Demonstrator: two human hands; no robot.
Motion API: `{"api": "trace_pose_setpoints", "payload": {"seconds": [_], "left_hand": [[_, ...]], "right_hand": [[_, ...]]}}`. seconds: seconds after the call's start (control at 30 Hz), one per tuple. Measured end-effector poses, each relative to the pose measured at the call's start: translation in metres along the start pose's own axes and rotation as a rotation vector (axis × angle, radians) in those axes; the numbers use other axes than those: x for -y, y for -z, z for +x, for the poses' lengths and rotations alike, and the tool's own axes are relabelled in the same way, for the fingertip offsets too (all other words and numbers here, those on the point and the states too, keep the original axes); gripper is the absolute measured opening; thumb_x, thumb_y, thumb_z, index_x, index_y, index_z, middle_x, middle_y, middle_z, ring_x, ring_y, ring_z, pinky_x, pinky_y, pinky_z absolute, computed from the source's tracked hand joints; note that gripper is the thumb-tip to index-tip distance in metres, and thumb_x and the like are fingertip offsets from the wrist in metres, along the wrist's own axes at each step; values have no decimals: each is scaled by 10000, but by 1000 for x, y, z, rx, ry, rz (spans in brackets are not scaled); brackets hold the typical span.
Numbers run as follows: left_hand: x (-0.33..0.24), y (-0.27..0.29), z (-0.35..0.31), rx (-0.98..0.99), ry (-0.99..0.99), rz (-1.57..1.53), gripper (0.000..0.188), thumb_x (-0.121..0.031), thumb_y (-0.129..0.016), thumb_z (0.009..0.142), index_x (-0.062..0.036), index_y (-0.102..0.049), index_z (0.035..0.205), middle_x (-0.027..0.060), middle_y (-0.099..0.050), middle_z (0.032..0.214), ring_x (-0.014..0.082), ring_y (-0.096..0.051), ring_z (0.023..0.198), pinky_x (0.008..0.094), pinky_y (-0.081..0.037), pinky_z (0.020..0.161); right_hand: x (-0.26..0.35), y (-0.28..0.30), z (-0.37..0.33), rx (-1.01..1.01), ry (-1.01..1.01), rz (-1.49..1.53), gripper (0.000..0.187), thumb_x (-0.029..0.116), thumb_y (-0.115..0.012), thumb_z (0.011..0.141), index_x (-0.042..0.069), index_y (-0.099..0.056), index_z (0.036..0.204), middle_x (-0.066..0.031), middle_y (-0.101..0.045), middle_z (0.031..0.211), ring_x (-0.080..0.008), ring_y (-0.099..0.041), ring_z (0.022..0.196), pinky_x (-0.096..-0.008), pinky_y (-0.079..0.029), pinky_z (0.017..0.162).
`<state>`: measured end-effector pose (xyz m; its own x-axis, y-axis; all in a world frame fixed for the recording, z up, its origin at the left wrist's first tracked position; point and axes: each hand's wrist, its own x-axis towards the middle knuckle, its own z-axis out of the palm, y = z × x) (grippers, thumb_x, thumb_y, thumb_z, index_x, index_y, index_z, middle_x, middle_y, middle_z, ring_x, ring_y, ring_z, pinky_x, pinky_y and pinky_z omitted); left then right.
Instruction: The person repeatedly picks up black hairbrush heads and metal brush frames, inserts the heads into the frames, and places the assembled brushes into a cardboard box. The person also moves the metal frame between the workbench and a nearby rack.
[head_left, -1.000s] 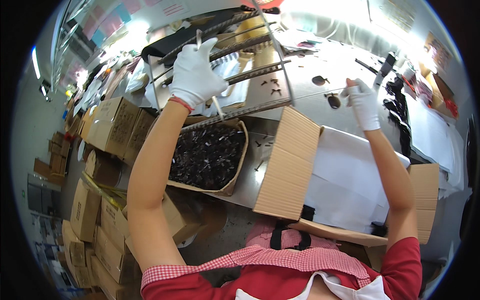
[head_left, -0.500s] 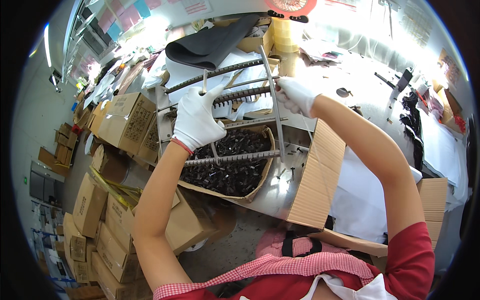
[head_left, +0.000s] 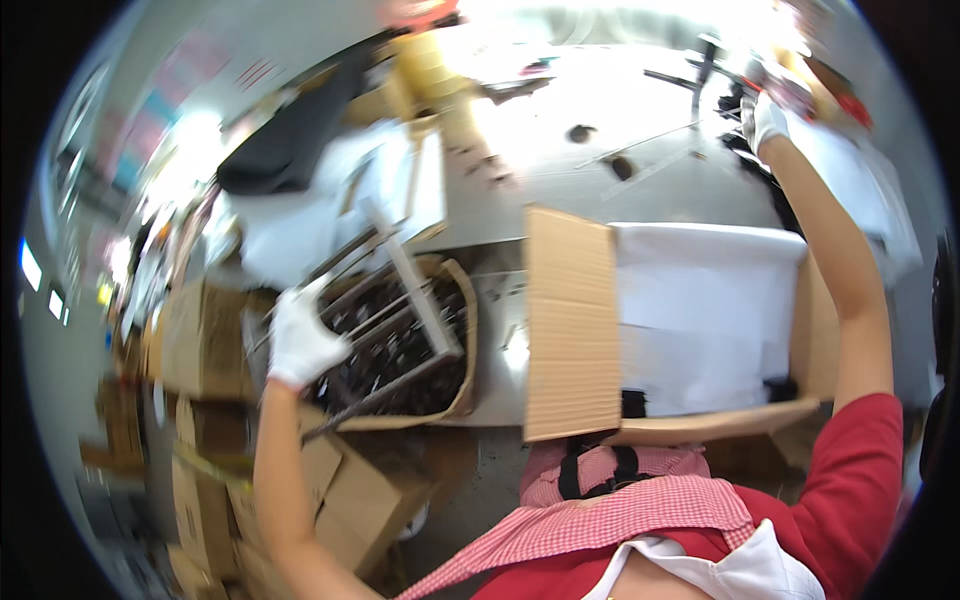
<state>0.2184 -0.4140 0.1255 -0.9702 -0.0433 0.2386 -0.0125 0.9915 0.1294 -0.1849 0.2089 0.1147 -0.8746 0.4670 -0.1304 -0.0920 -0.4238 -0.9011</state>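
Note:
My left hand [head_left: 300, 335], in a white glove, grips the left side of a metal rack [head_left: 415, 285]. This frame of bars is tilted and blurred. Beneath it, an open cardboard box [head_left: 468, 375] holds many small black parts [head_left: 440, 300]. Far out to the right, my gloved right hand [head_left: 766, 120] is closed, with a thin metal rod [head_left: 640, 143] running leftward from it above the steel tabletop. Its fingers are partly hidden by blur and distance.
A carton [head_left: 572, 330] with white paper [head_left: 705, 290] inside stands open in front of me. Black sheet material [head_left: 295, 150] lies at the back left. Cardboard boxes [head_left: 215, 340] are stacked at the left. A black stand-like tool [head_left: 700, 75] is at the back right.
My right hand has left the rack and swung far right with the thin rod. My left hand and the rack have lowered and tilted over the parts box. The view has turned right.

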Motion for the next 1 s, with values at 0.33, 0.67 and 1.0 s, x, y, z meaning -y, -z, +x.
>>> {"api": "trace_pose_setpoints", "payload": {"seconds": [0.33,0.67,1.0], "left_hand": [[-86,62,76,-48,-114,-299,901,-68,-842,744,38,-332,1480,183,-418,1495,308,-460,1336,411,-383,1129],[-337,55,149,-102,-646,-172,784,-129,-834,517,1,-614,1257,180,-603,1095,336,-574,1071,464,-444,950],[-488,-4,113,-16,-1137,-207,1102,-38,-734,541,-35,-262,1537,201,-472,1144,397,-460,1065,454,-375,949]], "right_hand": [[246,422,58,-1029,891,-404,481,411,-383,994,-15,-602,1024,-185,-712,881,-346,-683,841,-446,-513,791],[121,448,2,-487,-90,-469,905,687,-541,896,107,-286,1544,-160,-391,1537,-306,-549,1259,-451,-460,1006],[178,282,-323,329,1293,-1526,627,431,-758,753,33,-614,1216,-150,-596,1269,-359,-519,1234,-484,-405,1034]]}}
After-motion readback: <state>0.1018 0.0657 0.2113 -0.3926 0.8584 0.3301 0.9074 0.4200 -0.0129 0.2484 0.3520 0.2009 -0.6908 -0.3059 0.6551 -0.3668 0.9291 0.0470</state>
